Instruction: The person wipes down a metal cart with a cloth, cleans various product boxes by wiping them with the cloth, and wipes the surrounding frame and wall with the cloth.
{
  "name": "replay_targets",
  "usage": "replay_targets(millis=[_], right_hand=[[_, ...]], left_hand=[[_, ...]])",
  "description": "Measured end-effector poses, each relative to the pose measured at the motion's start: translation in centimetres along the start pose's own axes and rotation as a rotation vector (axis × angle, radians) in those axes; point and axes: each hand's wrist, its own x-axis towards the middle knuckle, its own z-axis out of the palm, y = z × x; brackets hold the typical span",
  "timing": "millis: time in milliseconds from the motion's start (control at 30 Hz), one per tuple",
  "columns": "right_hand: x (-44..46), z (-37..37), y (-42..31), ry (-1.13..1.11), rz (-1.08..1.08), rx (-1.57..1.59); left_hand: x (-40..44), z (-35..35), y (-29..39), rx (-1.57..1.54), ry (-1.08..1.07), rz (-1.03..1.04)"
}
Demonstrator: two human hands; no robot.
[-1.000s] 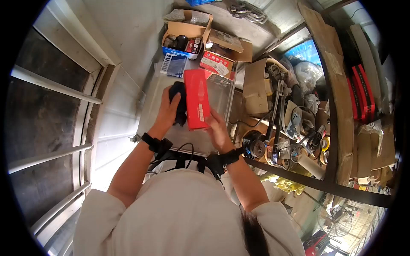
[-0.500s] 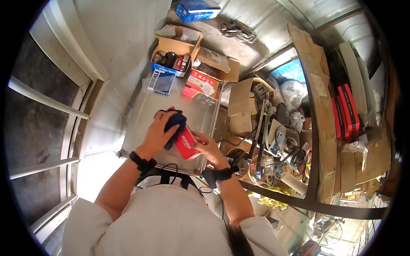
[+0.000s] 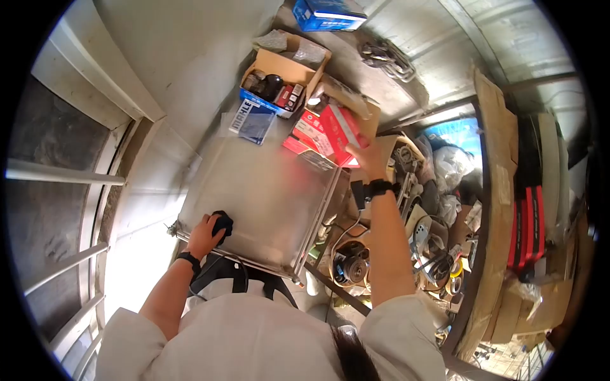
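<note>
My left hand is closed on a bunched dark cloth, low over the near left corner of the metal table. Out to the far right, my right hand grips a red box by its near end. That box is tilted and overlaps a red-and-white carton with raised cardboard flaps. Whether the two touch I cannot tell. Beside the carton stands an open blue-sided box with dark round parts and small red boxes inside. A blue-and-white MAHLE box lies in front of it.
A blue box and a heap of chain-like metal sit at the back. On the right, a rack holds an open cardboard box, plastic bags and a round machine part. Barred window frames line the left.
My right hand has carried the red box away from the cloth, forward and right to the carton. My left hand has drawn the cloth back toward the table's near left corner.
</note>
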Motion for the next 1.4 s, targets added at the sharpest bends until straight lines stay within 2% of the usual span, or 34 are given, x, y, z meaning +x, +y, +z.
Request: replay_targets(millis=[67,167,267,400,500,567,633,733,833,867,967,1100,1200,1267,1367,1400], right_hand=[[4.4,0.4,2.6,0.089,-0.18,-0.102],[8.3,-0.4,2.0,0.241,-0.517,-0.215],[13.7,-0.7,2.9,0.006,-0.434,-0.111],[16.3,0.4,1.4,-0.238,-0.429,-0.48],[19.0,2.2,3.6,-0.522,-0.046,-0.52],[21.5,4.4,9.0,-0.489,-0.185,-0.567],[22.3,6.0,10.3,-0.448,-0.242,-0.593],[22.6,5.9,10.3,-0.512,-0.069,-0.275],[20.6,5.1,8.3,-0.468,-0.003,-0.173],[21.4,5.3,9.9,-0.374,-0.139,-0.303],[20.3,4.3,8.6,-0.452,-0.064,0.109],[19.5,5.3,9.1,-0.342,-0.11,0.185],[19.7,4.7,9.0,-0.293,-0.203,-0.002],[20.1,4.4,8.8,-0.338,-0.205,-0.097],[20.8,3.1,6.6,-0.345,-0.17,-0.498],[20.8,2.5,4.8,-0.393,-0.054,-0.528]], left_hand=[[0.0,0.3,-0.7,0.033,0.005,-0.091],[0.0,1.2,-0.9,0.129,0.056,-0.06],[-0.2,2.0,-1.5,0.205,0.115,-0.031],[0.0,1.6,-1.6,0.245,0.103,-0.009],[-0.1,1.6,-1.4,0.257,0.107,-0.007],[-0.1,1.7,-1.5,0.265,0.118,0.004],[-0.2,1.7,-1.7,0.284,0.134,0.027],[-0.5,1.7,-1.5,0.286,0.115,0.015],[-0.1,1.6,-1.5,0.285,0.1,0.009],[-0.3,1.5,-1.6,0.287,0.092,0.003],[-0.2,1.3,-1.4,0.279,0.087,0.008],[0.0,1.1,-0.9,0.294,0.053,-0.04],[0.0,1.4,-1.4,0.285,0.058,-0.025],[-0.1,1.6,-1.6,0.287,0.072,-0.022],[-0.2,1.6,-1.7,0.305,0.073,-0.008],[-0.4,1.6,-1.7,0.305,0.066,-0.019]])
